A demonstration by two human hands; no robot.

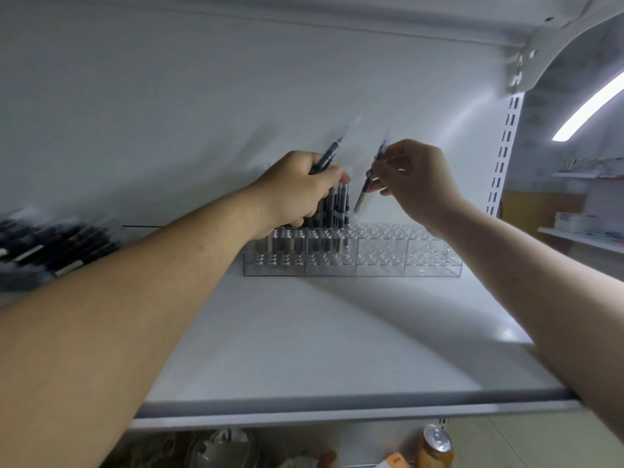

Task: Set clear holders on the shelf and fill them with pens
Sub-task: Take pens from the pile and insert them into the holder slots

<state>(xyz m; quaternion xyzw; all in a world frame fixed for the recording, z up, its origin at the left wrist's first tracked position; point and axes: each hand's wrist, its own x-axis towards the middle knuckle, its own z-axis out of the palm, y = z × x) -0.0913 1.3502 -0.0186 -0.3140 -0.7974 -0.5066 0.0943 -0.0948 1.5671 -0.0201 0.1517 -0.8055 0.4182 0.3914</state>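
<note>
Well behind shelf edge (337, 404), holder (434, 265) (clear)

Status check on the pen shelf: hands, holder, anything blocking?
Left hand grips a bundle of pens over the clear holder. Right hand pinches one pen, tilted, above it. Holder's left end filled, right slots bare. Nothing blocking.

A: Supporting surface?
B: White shelf (320, 332), with a grey rail (337, 401) along its front edge.
A: Items resting directly on it?
B: One clear holder (405, 258) stood near the back wall. A blurred pile of dark pens (50, 244) lay at the left, well apart from it.
</note>
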